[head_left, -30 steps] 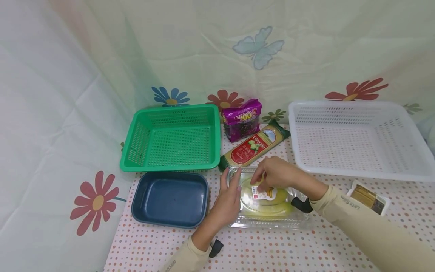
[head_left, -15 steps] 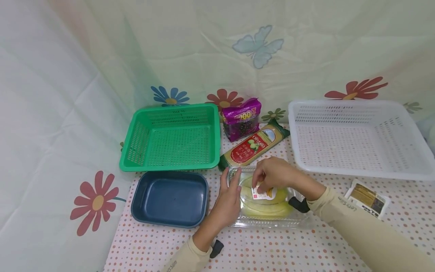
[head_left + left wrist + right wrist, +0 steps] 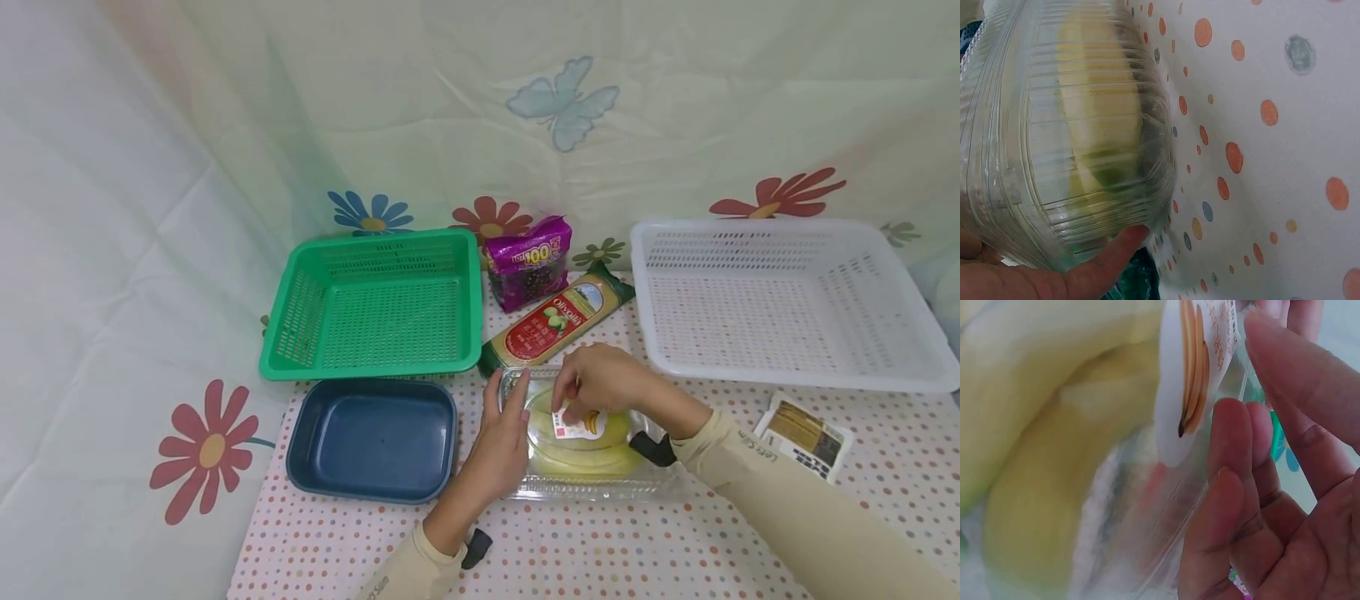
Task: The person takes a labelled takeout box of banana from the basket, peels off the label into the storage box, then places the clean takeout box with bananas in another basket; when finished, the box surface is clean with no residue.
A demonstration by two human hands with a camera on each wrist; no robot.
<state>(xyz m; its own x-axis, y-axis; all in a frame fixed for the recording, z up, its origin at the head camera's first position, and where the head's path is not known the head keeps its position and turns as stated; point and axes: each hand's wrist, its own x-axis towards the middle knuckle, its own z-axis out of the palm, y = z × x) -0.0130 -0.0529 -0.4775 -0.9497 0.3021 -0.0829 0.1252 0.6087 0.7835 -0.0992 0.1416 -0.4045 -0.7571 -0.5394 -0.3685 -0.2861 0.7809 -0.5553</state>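
Observation:
A clear plastic clamshell box [image 3: 600, 487] with yellow bananas [image 3: 1041, 456] inside lies on the dotted tablecloth. On its lid is a white label [image 3: 577, 427] with a banana picture. My right hand [image 3: 603, 379] bends over the lid, its thumb and fingertips pinching the label's left end. In the right wrist view the label [image 3: 1194, 369] stands close to those fingertips. My left hand [image 3: 498, 454] rests along the box's left edge, two fingers extended toward its back corner. The left wrist view has a finger [image 3: 1113, 256] straight against the ribbed side wall.
Left of the box sits a dark blue tub [image 3: 371, 492], with a green basket [image 3: 375, 371] behind it. A pasta pack [image 3: 558, 321] and a purple candy bag [image 3: 528, 262] lie behind the box. A white basket [image 3: 795, 379] and a small packet [image 3: 806, 433] are at the right.
The fingertips of my right hand shift slightly at the label's left end. My left hand stays at the box's edge. The head view moves a little.

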